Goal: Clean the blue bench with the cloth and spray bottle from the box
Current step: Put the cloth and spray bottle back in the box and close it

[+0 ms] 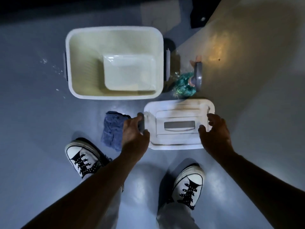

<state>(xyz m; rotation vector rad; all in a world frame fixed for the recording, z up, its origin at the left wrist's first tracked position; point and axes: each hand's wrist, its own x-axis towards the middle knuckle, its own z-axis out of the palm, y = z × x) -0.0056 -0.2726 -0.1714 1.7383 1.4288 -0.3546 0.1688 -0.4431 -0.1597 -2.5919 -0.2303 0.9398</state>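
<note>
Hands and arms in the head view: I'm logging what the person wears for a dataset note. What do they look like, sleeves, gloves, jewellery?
Both hands, left and right, are bare, with no gloves. Both forearms are uncovered as far as the frame shows them; no sleeve comes into view. No watch, ring or bracelet shows, though the dim light could hide small details.
</note>
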